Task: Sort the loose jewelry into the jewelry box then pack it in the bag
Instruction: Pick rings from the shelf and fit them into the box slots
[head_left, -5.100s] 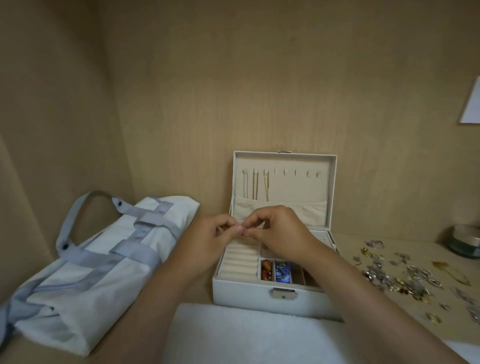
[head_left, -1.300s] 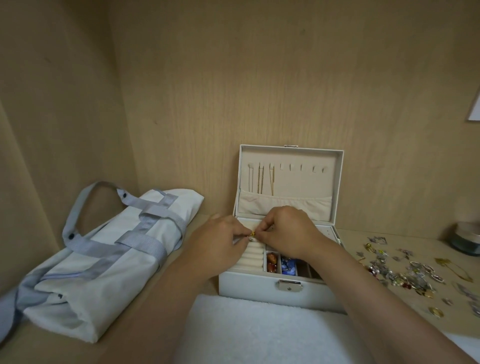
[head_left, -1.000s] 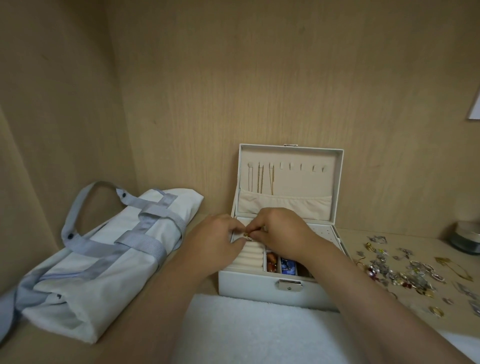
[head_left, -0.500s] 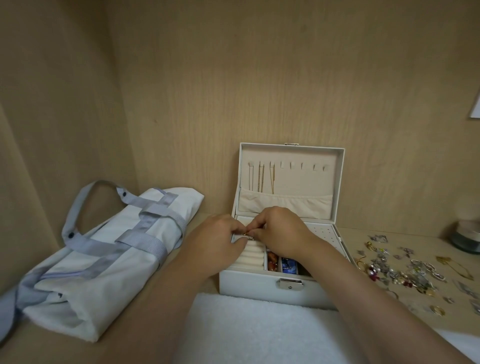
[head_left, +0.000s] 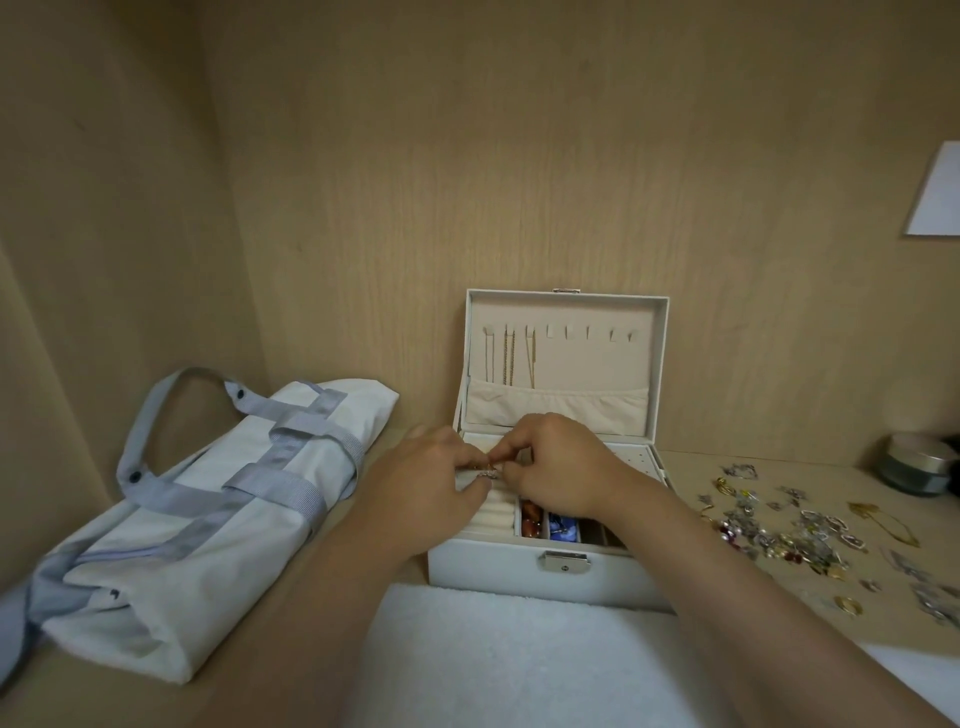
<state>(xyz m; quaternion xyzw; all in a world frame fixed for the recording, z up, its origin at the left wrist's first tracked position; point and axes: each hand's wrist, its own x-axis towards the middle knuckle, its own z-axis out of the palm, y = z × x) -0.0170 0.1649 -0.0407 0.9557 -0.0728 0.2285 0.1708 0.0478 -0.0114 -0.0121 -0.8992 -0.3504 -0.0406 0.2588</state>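
A white jewelry box (head_left: 519, 571) stands open in the middle, lid up, with thin chains hanging inside the lid. Over its ring rolls at the left, my left hand (head_left: 426, 493) and my right hand (head_left: 558, 467) meet fingertip to fingertip. Between them they pinch a small silvery piece of jewelry (head_left: 487, 474). Coloured pieces lie in the front compartments. Loose jewelry (head_left: 779, 525) is scattered on the shelf to the right of the box. A white bag with grey straps (head_left: 208, 509) lies on its side at the left.
A white towel (head_left: 493, 660) lies along the front edge under my forearms. A round metal tin (head_left: 917, 462) sits at the far right against the back wall. Wooden walls close in the back and left side.
Both hands have stayed together over the ring rolls, sinking slightly toward them. The small piece between the fingertips has shifted a little; nothing else moved.
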